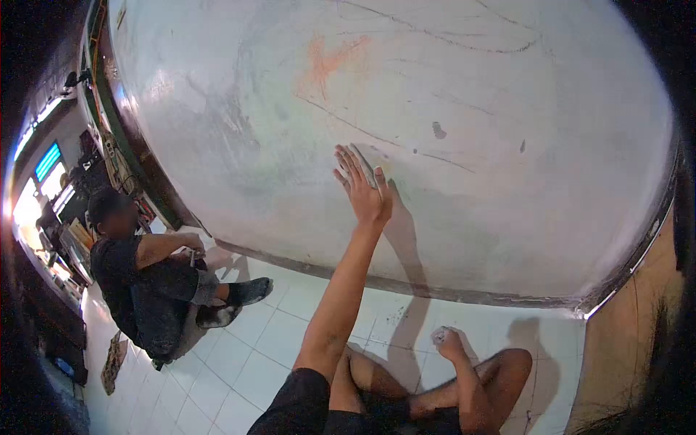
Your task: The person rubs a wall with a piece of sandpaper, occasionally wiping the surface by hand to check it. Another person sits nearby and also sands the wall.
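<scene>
My left hand (360,188) is raised to the white wall (493,210), its fingers stretched and spread flat against or close to the surface. Nothing shows in that hand. My right hand (451,346) is low over the floor near my bent knee, fingers closed round a small crumpled grey-white wad (440,335) whose material I cannot tell. An orange smear (330,61), long dark scratches and chipped grey spots (438,130) mark the wall above and to the right of my left hand.
A person (145,283) in dark clothes sits on the white tiled floor (246,355) at left, knees drawn up. A brown panel (631,341) borders the floor at right. A rag (114,362) lies at lower left. Dark specks dot the tiles near the wall's base.
</scene>
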Demonstrator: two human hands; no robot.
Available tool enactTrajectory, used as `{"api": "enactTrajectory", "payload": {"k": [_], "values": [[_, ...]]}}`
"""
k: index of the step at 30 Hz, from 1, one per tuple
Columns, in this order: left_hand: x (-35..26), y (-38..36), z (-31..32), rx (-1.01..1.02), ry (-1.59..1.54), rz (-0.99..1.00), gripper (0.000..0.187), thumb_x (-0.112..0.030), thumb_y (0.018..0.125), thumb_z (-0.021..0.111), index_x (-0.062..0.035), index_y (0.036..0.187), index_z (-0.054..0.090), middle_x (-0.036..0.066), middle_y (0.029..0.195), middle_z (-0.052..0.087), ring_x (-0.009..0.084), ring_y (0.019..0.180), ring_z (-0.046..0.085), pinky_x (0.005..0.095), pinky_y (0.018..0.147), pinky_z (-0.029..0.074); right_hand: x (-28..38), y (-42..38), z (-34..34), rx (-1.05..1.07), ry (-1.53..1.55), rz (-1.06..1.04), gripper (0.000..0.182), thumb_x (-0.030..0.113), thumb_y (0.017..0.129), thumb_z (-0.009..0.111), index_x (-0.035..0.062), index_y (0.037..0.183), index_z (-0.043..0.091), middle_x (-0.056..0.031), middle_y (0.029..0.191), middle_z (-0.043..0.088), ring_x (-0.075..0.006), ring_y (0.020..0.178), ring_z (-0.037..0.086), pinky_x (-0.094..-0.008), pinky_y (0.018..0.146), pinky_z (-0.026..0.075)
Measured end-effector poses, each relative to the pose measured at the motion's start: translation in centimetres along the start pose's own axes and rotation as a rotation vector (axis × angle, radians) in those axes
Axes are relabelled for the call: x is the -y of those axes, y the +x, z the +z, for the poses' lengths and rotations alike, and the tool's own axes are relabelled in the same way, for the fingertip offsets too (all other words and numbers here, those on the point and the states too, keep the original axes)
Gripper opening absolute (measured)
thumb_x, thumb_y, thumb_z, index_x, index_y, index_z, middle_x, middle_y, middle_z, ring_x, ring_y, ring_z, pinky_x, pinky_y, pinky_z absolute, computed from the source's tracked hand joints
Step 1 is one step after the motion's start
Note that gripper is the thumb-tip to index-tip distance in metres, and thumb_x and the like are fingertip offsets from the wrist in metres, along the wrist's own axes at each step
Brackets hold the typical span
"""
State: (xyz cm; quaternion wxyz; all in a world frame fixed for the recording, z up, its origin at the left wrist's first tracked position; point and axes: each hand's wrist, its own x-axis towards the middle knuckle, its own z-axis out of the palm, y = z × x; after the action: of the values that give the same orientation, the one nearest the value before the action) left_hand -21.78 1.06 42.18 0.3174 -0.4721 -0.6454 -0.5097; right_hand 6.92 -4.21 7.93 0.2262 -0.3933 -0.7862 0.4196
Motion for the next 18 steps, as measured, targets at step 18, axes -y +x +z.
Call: {"api": "enactTrajectory", "payload": {"k": [18], "values": [[-0.5,-0.8,1.1,-0.299,0.217,0.091,0.047,-0.010,0.095,0.044,0.0040,0.139,0.036,0.020,0.135,0.042,0.0365,0.131,0.036,0.0473,0.102,0.030,-4.2,1.7,1.7,0.140,-0.050,0.056,0.024,0.014,0.074,0.061,0.0023,0.094,0.066,-0.0217,0.095,0.067,-0.0380,0.092,0.063,-0.0424,0.080,0.050]]}}
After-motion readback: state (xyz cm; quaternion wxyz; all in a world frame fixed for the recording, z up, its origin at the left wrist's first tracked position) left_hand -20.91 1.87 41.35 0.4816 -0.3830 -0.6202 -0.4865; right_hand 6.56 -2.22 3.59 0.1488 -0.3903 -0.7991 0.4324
